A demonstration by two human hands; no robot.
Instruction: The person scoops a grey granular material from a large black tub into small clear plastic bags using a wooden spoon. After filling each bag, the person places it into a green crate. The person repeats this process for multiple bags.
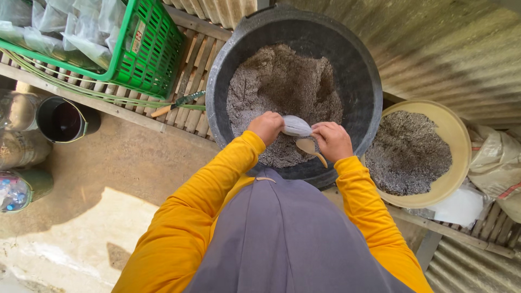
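Both hands are over the big black tub [363, 81] of gray soil [282, 87]. The left hand [266, 126] is closed on one end of a small bag [297, 126]. The right hand [333, 140] is closed on the other end and holds a wooden spoon [309, 147]. The bag is being filled. More soil must be scooped in gently.

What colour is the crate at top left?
Bright green, an open-lattice plastic crate holding clear plastic bags; the head view, the only one, shows it clearly.
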